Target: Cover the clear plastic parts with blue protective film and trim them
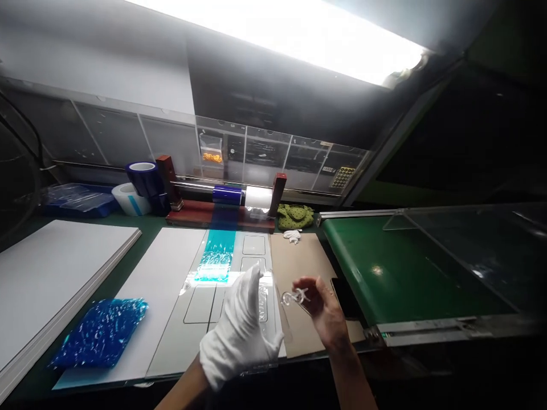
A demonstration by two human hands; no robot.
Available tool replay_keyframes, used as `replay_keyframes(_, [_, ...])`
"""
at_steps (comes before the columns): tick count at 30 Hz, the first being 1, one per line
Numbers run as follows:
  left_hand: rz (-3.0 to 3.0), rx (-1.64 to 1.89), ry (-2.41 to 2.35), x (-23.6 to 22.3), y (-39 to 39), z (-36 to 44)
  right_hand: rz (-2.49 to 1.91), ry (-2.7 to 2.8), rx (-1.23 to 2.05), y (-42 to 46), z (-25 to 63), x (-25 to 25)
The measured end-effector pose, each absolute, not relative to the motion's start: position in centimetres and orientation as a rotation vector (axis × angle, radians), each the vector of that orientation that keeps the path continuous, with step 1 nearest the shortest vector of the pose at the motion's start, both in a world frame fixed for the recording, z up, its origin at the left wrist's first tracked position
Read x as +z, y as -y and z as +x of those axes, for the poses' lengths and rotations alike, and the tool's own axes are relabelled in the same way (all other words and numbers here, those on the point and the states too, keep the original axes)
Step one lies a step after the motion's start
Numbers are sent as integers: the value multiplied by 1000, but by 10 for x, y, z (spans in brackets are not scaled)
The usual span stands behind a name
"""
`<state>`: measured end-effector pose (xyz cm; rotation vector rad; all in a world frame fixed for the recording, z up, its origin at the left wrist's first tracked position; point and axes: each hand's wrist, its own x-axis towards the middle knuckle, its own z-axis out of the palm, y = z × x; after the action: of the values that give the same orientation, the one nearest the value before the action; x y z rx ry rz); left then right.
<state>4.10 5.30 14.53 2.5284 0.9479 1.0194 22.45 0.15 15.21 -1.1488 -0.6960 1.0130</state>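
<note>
Clear plastic curl [294, 296] pinched in a bare right hand [322, 313] — thumb and fingers closed on it, raised over a cardboard sheet [299, 273]. From my remote station I judge it light, thin and springy, easily creased or dropped, and best taken by an edge. A white-gloved left hand [235, 336] stands upright, fingers straight and together, against a transparent plastic sheet [265, 302]; I cannot tell whether it grips that sheet or only steadies it. Beneath lies a white panel [200, 304] with rounded rectangular recesses, a strip of blue film [219, 250] running onto it from a blue roll [228, 195] on a wooden holder [183, 213]. Crumpled blue film [100, 333] sits on a white board [149, 302], beside a stack of white boards [51, 285]. Along the back — clear compartment bins [277, 154], one with something orange [212, 158], the rest too dim to read; a green conveyor belt [397, 267] runs at right.
</note>
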Motion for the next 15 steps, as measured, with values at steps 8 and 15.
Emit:
replay_keyframes(8, [2854,722,-955,167,-57,35,-1403,1093,908,9,217,170])
replay_keyframes(15, [2919,291,-1089,193,-50,46,-1696,1390,481,5,196,171])
